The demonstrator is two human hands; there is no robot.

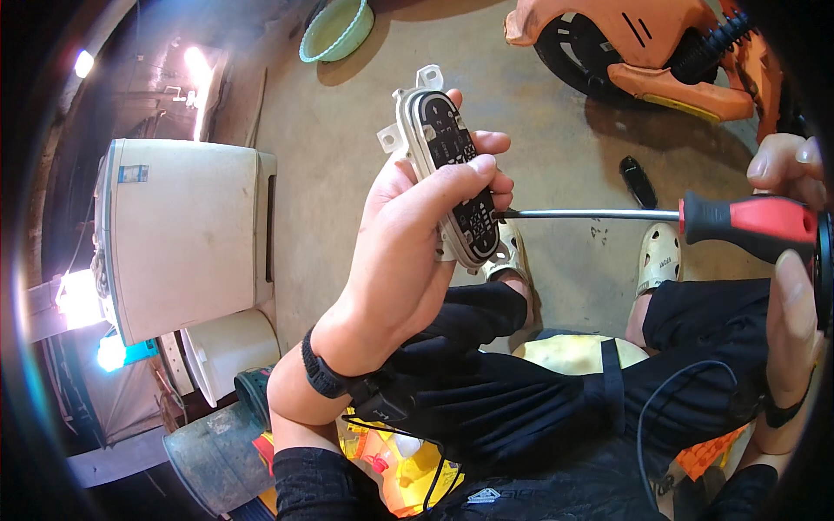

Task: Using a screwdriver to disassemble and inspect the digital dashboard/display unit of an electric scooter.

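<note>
An oval display panel (pixel 445 130) with a black face and an off-white housing stands tilted in my left hand (pixel 395 234). My left thumb presses across the face, and the other fingers wrap behind it. Two mounting tabs with holes stick out at the housing's upper end. A screwdriver (pixel 747 224) with a red and black handle lies level, its shaft pointing left. The tip meets the panel's right edge, by my left fingertips. Around the handle's butt end is my right hand (pixel 789 304), fingers above and thumb below; the picture's dark rim hides part of this grip.
An orange vehicle part (pixel 643 52) with a wheel and spring stands at the upper right. Near it a small black object (pixel 638 182) lies on the floor. A pale green basket (pixel 337 30) is at the top, a white appliance (pixel 187 239) at left, a bucket (pixel 217 456) lower left.
</note>
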